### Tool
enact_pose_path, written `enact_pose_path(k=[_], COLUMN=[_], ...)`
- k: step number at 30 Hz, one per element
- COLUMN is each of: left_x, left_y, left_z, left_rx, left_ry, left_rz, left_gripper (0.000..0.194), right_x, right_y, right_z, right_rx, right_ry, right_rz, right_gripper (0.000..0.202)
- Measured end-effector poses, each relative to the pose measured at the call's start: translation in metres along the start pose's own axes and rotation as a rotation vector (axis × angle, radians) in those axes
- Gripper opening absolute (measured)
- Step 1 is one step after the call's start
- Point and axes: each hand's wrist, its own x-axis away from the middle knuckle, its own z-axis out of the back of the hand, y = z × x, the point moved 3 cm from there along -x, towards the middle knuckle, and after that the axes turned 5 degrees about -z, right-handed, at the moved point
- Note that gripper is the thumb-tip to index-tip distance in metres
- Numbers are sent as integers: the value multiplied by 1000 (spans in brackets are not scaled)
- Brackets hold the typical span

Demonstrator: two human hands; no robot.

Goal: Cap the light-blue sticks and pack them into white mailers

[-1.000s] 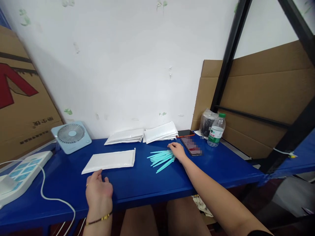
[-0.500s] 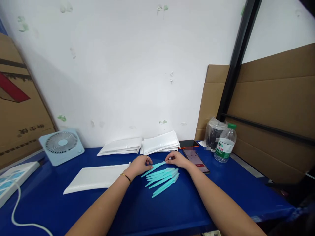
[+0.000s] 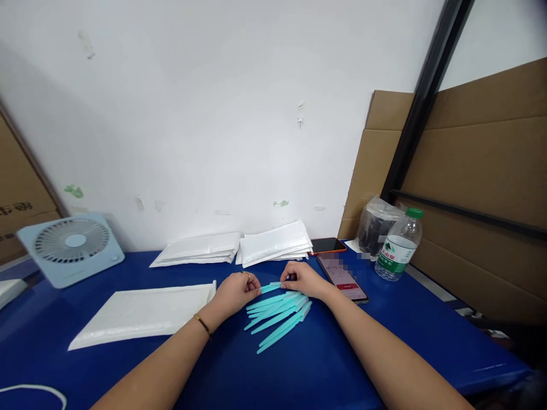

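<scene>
There's a turquoise stick [image 3: 270, 287] held up between two hands, just beyond the fanned turquoise pile [image 3: 277, 313] on the blue table [image 3: 231, 364]; left hand [image 3: 237, 290] pinches one end, fingertips closed, right hand [image 3: 301, 279] pinches the other, fingers curled. A white packet [image 3: 145, 313] lies near the left wrist.

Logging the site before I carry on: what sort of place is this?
Probably a makeshift packing bench: white padded mailers and loose turquoise sticks on a blue table, beside cardboard sheets.
</scene>
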Motion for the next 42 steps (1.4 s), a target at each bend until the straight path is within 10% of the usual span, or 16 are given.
enact_pose_path(k=[16,24,34,42], left_x=[-7,-8,-1,4], left_y=[-11,-2,-6,6], left_z=[13,1,19,-4], left_rx=[-289,-191,-223,-54], left_ry=[166,-13,120,-177], left_rz=[51,22,13,-2], left_gripper=[27,22,22,27], right_x=[-4,-6,1,10], right_y=[25,13,29,-2], right_z=[29,5,27,26], right_rx=[243,106,-47,0], right_ry=[189,-48,-63,-335], right_rz=[-156,-114,-230,-132], right_gripper=[13,20,23,26])
